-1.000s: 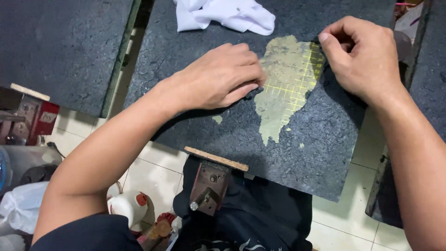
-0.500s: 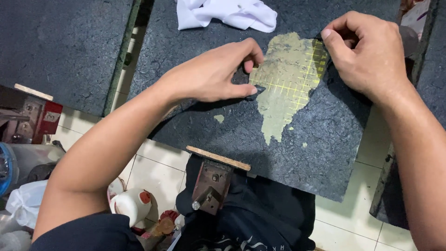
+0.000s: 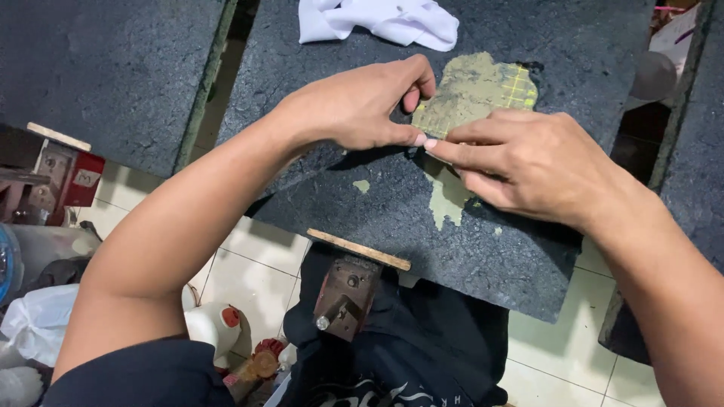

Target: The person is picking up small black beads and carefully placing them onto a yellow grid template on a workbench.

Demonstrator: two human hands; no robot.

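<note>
Far left: a plastic bag [image 3: 34, 332] and a red-and-metal fixture [image 3: 56, 181] lie low on the tiled floor [image 3: 256, 264], beside a separate dark slab [image 3: 98, 68].
Left hand [image 3: 354, 105]: it rests on the dark stone surface [image 3: 483, 256], fingers [image 3: 411, 138] curled nearly closed, thumb and forefinger pinched at the left edge of the yellow-green patch [image 3: 471, 90]. Whether they have lifted any of it free, I cannot tell.
Below centre: a wooden strip [image 3: 358, 249] and a metal clamp [image 3: 343, 298] sit at the near edge of the surface, above dark clothing [image 3: 407, 354].
Top centre: a white cloth [image 3: 377, 19] lies crumpled on the surface, well apart from both hands.
Patch: it lies flat on the surface, faint grid lines showing at its upper right; its narrow lower tail runs under the right hand and shows again just below it. The fingertips of both hands meet on its left edge, about mid-height.
Right hand [image 3: 535, 166]: it lies across the middle of the patch, fingers [image 3: 452, 151] close together and nearly straight, tips pressed down touching the left hand's thumb.
</note>
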